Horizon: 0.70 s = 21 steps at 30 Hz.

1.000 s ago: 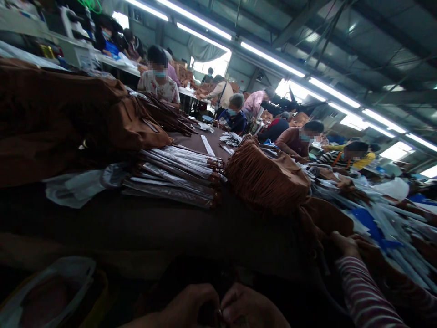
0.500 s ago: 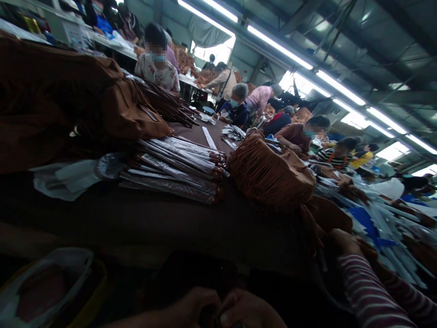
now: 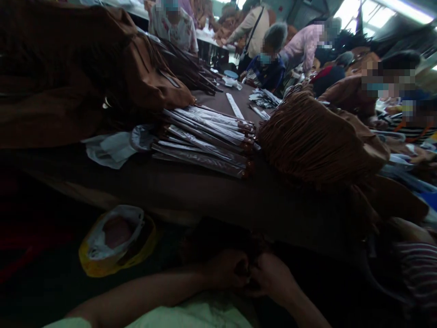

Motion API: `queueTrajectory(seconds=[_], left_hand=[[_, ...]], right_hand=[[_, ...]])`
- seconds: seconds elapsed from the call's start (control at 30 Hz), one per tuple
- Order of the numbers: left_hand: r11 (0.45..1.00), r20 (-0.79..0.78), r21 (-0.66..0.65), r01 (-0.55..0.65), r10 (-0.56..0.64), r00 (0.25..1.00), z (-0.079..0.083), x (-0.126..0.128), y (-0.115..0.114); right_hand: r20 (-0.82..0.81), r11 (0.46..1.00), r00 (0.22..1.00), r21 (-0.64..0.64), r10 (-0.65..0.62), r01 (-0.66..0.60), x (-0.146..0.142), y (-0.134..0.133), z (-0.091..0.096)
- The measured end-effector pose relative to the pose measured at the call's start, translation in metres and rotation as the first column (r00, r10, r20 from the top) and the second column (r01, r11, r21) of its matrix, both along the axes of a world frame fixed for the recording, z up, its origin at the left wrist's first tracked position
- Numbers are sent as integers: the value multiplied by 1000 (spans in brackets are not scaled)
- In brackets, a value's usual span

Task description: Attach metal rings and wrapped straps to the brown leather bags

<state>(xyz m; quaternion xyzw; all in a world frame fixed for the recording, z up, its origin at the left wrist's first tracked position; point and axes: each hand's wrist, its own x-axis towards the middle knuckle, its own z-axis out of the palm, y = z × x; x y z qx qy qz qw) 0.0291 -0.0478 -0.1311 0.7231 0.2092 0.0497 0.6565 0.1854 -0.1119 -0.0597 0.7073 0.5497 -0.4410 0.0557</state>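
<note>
My left hand and my right hand meet low in the view, below the near edge of the brown table. Both have their fingers curled and pinched together around something small and dark between them; I cannot make out what it is. On the table above them lies a stack of long brown straps in clear plastic sleeves. To its right sits a heap of brown fringed bags.
A big pile of brown bags fills the left of the table, with a crumpled clear plastic bag beside it. A yellow bucket lined with white plastic stands below left. A co-worker's striped sleeve is at right. Several people sit along the far side.
The view has tipped downward: the ceiling lights left the frame and more of my forearms and the yellow bucket show. My hands stay pinched together at the same spot.
</note>
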Motion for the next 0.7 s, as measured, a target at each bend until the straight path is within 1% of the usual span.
queueTrajectory(seconds=[0.07,0.1,0.17,0.23,0.3,0.37,0.4,0.43,0.47,0.5,0.53,0.57,0.6,0.63,0.7], left_hand=[[1000,24,5,-29,28,999,-5,3,-1],[999,40,9,-41,40,998,-7,5,-2],[998,43,16,-66,65,997,-8,6,-2],[996,1,19,-82,82,997,-5,6,-1],[996,-40,17,-89,90,995,-2,3,2],[996,-32,8,-90,90,995,2,0,4],[996,-14,4,-94,94,995,4,-1,5],[995,6,0,-99,99,995,6,-3,6],[995,26,-11,-101,101,995,7,-4,6],[994,46,-32,-103,105,993,9,-6,7],[992,70,-65,-104,108,992,11,-8,7],[989,95,-107,-99,110,989,12,-9,8],[984,121,-155,-86,106,987,14,-10,8],[977,142,-204,-70,100,985,15,-12,9],[957,157,-284,-57,105,982,15,-13,11]], right_hand=[[220,999,975,48,-10,0,-8,-1,0],[271,998,962,57,-18,2,-11,-1,1],[304,998,953,63,-2,-18,-13,-2,3],[263,997,965,73,17,-37,-10,-2,5],[176,995,984,88,25,-40,-3,-2,7],[66,995,997,96,35,-42,6,-2,7],[-3,996,1000,90,29,-28,11,-2,6],[-103,998,995,67,-8,15,16,-4,4],[-232,996,969,16,-79,85,21,-5,1],[-369,986,914,-58,-168,158,25,-7,-2],[-488,966,834,-144,-258,214,30,-9,-6],[-573,943,750,-225,-331,245,34,-10,-10],[-620,926,689,-282,-374,249,38,-11,-14],[-637,922,669,-308,-382,234,40,-10,-17],[-631,923,679,-319,-377,216,43,-8,-22]])
